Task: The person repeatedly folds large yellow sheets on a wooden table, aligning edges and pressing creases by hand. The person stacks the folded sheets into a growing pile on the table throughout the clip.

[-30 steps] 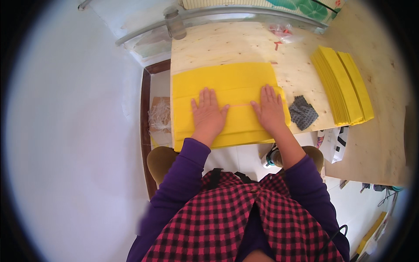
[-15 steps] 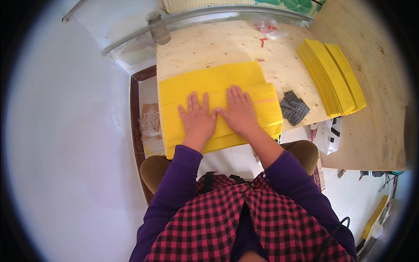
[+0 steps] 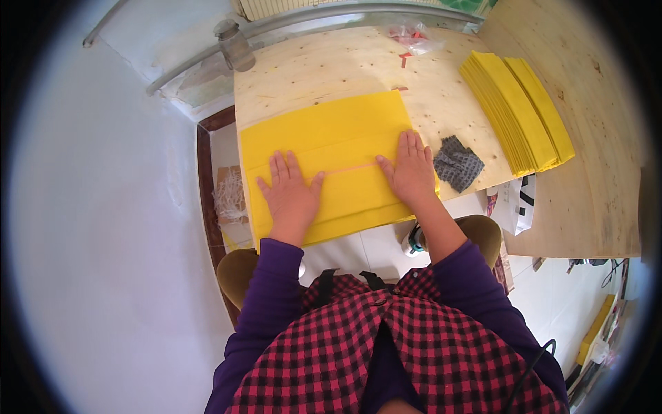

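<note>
A wide yellow folded cloth (image 3: pixel 324 124) lies flat near the table's front edge, its near part folded over toward the middle. A thin orange line (image 3: pixel 348 168) runs across the fold between my hands. My left hand (image 3: pixel 291 198) presses palm down on the cloth's left part, fingers spread. Toward the right end, my right hand (image 3: pixel 412 174) also rests flat on it, thumb apart from the fingers. The two hands are well apart. Just right of my right hand sits a crumpled dark grey dotted cloth (image 3: pixel 458 163), which may be a glove.
Two stacks of folded yellow cloth (image 3: pixel 498 114) stand on the wooden table (image 3: pixel 314 65) at the right. A clear bottle (image 3: pixel 236 48) is at the back left, a plastic bag with red bits (image 3: pixel 416 38) at the back. A white bag (image 3: pixel 514 205) hangs below the right side.
My hands have moved apart, the right one sliding rightward and the left slightly left. The orange line now shows between them, and the fold lies flatter and more level with the cloth's right edge.
</note>
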A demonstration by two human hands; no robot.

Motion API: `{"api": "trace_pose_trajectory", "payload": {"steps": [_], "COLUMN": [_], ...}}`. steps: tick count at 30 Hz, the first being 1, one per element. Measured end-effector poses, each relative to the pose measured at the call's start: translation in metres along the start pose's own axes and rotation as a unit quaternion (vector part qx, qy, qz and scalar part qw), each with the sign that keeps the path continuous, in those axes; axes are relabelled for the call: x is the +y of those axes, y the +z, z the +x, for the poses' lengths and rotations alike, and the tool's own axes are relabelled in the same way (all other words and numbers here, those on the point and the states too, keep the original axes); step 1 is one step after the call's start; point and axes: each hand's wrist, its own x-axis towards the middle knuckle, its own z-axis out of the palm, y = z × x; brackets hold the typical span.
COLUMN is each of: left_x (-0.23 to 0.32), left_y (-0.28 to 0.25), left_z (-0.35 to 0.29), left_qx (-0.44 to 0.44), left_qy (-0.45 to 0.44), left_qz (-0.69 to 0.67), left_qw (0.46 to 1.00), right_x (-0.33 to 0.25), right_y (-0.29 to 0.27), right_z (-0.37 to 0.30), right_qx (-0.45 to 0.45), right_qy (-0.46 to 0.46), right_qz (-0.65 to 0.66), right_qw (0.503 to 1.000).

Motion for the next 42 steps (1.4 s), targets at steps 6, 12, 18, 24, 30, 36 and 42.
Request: {"api": "trace_pose_trajectory", "payload": {"steps": [6,12,18,24,30,36,42], "left_x": [-0.030,-0.050,0.006,0.106,0.045,0.013,0.013], "left_y": [-0.001,-0.023,-0.043,-0.017,-0.003,0.001,-0.002], "left_z": [-0.009,-0.011,0.002,0.017,0.012,0.010,0.010], "left_qx": [-0.002,-0.007,0.080,-0.023,-0.016,0.015,0.011], "left_qy": [-0.053,-0.069,0.059,0.149,0.055,0.022,0.024], "left_qz": [-0.024,0.013,0.020,-0.123,-0.059,-0.054,-0.055], "left_qw": [0.998,0.998,0.995,0.981,0.997,0.998,0.998], "right_x": [-0.005,-0.007,-0.008,-0.006,-0.005,-0.021,-0.070], "right_y": [-0.004,-0.010,-0.009,-0.007,-0.006,-0.014,-0.001], "right_z": [-0.002,-0.004,-0.006,-0.004,-0.011,-0.008,0.004], "right_qx": [-0.012,-0.015,-0.004,-0.009,0.002,0.027,0.013], "right_qy": [0.015,0.020,0.019,0.013,0.007,-0.050,-0.168], "right_qz": [0.007,0.024,0.025,-0.004,0.016,0.001,0.074], "right_qw": [1.000,0.999,0.999,1.000,1.000,0.998,0.983]}}
